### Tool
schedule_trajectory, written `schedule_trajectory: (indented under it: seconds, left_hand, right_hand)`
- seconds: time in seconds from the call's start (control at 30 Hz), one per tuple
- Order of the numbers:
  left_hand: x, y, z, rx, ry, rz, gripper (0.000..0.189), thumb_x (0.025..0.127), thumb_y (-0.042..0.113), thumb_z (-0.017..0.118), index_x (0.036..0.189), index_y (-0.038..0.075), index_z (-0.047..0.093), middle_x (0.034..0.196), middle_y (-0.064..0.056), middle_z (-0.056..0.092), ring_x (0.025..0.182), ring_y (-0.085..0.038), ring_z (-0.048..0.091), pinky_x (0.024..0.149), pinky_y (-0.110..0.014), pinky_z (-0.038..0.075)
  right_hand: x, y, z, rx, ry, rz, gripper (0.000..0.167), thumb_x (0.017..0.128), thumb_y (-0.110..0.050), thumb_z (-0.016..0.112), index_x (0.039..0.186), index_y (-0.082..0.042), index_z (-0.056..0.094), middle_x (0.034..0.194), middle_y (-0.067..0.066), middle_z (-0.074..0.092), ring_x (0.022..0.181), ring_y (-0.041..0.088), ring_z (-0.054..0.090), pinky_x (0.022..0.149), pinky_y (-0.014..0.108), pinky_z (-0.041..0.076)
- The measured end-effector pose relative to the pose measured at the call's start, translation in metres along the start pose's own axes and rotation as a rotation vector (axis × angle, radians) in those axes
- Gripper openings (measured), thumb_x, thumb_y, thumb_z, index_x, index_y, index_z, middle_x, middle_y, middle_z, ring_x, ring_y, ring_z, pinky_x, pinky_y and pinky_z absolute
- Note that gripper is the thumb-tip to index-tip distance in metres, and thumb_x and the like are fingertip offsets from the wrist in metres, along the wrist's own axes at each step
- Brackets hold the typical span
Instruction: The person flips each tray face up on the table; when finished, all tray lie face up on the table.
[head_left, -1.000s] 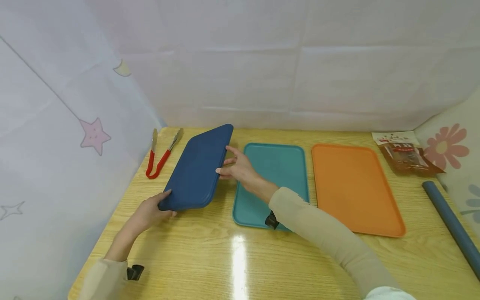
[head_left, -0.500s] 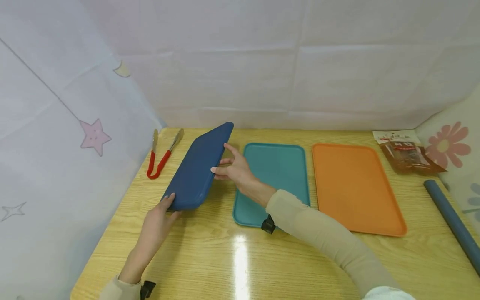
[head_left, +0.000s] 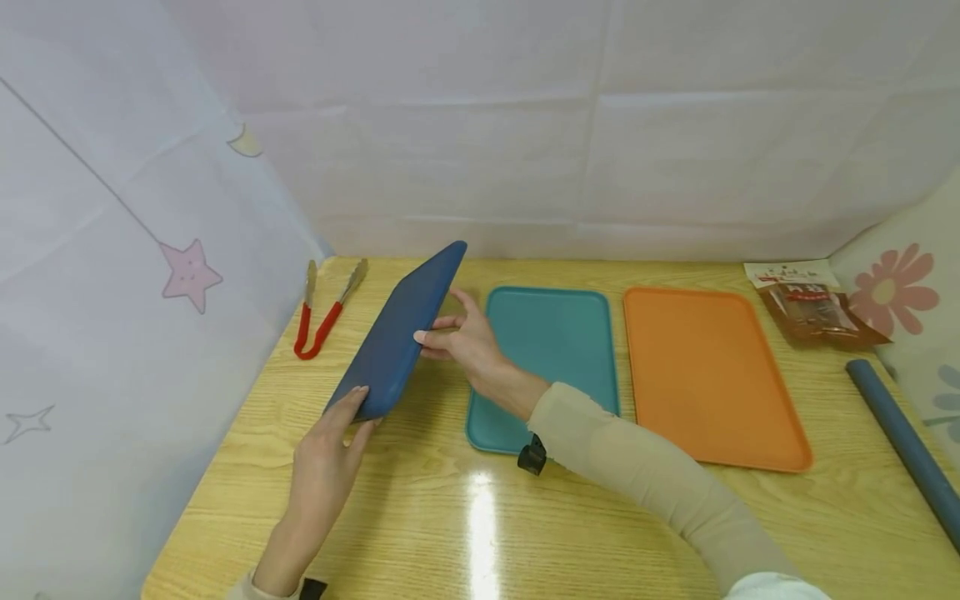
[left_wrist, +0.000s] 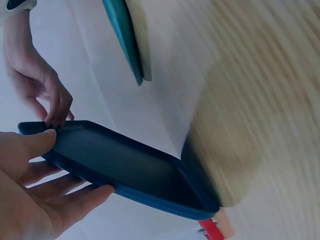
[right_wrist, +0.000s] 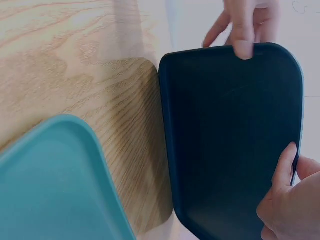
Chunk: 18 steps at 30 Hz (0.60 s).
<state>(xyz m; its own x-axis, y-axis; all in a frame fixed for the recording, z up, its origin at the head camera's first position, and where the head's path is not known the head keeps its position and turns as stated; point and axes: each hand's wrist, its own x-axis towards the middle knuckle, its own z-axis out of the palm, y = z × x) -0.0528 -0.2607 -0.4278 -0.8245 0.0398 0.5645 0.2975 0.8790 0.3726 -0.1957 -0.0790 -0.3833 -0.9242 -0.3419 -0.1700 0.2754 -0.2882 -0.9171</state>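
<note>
A dark blue tray (head_left: pixel 401 325) is tilted steeply on its side at the left of the table; its rimmed inside (left_wrist: pixel 120 155) shows in the left wrist view. My left hand (head_left: pixel 326 467) grips its near end, thumb on one face and fingers on the other. Along the upper edge my right hand (head_left: pixel 476 346) pinches the tray between thumb and fingers. The lower edge is at or close to the tabletop; contact is unclear. Right of it, a teal tray (head_left: pixel 555 333) lies flat, partly under my right forearm, and then an orange tray (head_left: pixel 708 375).
Red-handled tongs (head_left: pixel 318 321) lie left of the blue tray. A brown food packet (head_left: pixel 817 308) sits at the far right corner, with a grey-blue roll (head_left: pixel 903 442) along the right edge. Printed cloth walls (head_left: pixel 480 150) stand behind and at both sides of the wooden table (head_left: pixel 405 525).
The blue tray has tipped further toward upright, showing a narrower face. My left hand has moved rightward and turned around the near end; my right hand has shifted slightly left.
</note>
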Motion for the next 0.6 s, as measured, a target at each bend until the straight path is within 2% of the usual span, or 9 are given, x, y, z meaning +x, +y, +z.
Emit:
schedule_trajectory:
  seconds: [0.17,0.33,0.4,0.5,0.57,0.6]
  left_hand:
    - [0.005,0.015,-0.004,0.037,0.069,0.11,0.054,0.072,-0.004,0.081,0.123,-0.002,0.063,0.115,-0.019,0.067,0.099,-0.035,0.067,0.073,-0.043,0.056]
    - [0.009,0.023,-0.006,0.084,0.118,0.19,0.061,0.074,-0.005,0.078,0.131,0.007,0.06,0.111,-0.019,0.068,0.087,-0.035,0.069,0.053,-0.04,0.056]
    - [0.01,0.023,-0.007,0.1,0.138,0.215,0.052,0.083,0.002,0.074,0.133,0.009,0.06,0.108,-0.019,0.068,0.08,-0.035,0.07,0.046,-0.038,0.053]
    - [0.012,0.024,-0.01,0.1,0.173,0.238,0.036,0.097,0.018,0.059,0.132,0.01,0.061,0.106,-0.018,0.069,0.077,-0.033,0.07,0.043,-0.037,0.052]
    - [0.014,0.024,-0.013,0.081,0.201,0.239,0.036,0.102,0.026,0.049,0.131,0.01,0.061,0.104,-0.018,0.07,0.075,-0.032,0.071,0.042,-0.035,0.051]
    - [0.014,0.024,-0.015,0.067,0.213,0.237,0.035,0.102,0.026,0.05,0.131,0.009,0.062,0.103,-0.017,0.07,0.074,-0.032,0.071,0.043,-0.035,0.052]
  right_hand:
    - [-0.002,0.0,0.003,0.027,-0.006,-0.008,0.093,0.079,0.01,0.073,0.153,-0.022,0.027,0.096,0.013,0.058,0.07,0.021,0.067,0.088,0.05,0.052]
    - [-0.002,-0.001,0.002,0.049,-0.025,-0.018,0.088,0.082,0.007,0.072,0.152,-0.024,0.028,0.093,0.01,0.059,0.07,0.021,0.068,0.083,0.043,0.055]
    - [-0.001,0.0,0.0,0.06,-0.04,-0.032,0.08,0.086,0.003,0.069,0.152,-0.022,0.03,0.092,0.011,0.061,0.071,0.02,0.068,0.082,0.043,0.056]
    - [0.002,0.004,-0.002,0.064,-0.044,-0.038,0.058,0.096,-0.004,0.059,0.149,-0.015,0.037,0.093,0.016,0.064,0.076,0.023,0.069,0.084,0.044,0.055]
    - [0.005,0.008,-0.004,0.033,-0.044,-0.015,0.045,0.1,-0.008,0.052,0.144,-0.008,0.043,0.099,0.02,0.064,0.084,0.028,0.068,0.086,0.045,0.054]
    - [0.006,0.011,-0.006,0.005,-0.049,0.011,0.042,0.102,-0.009,0.049,0.143,-0.005,0.045,0.104,0.022,0.064,0.09,0.031,0.068,0.088,0.045,0.053]
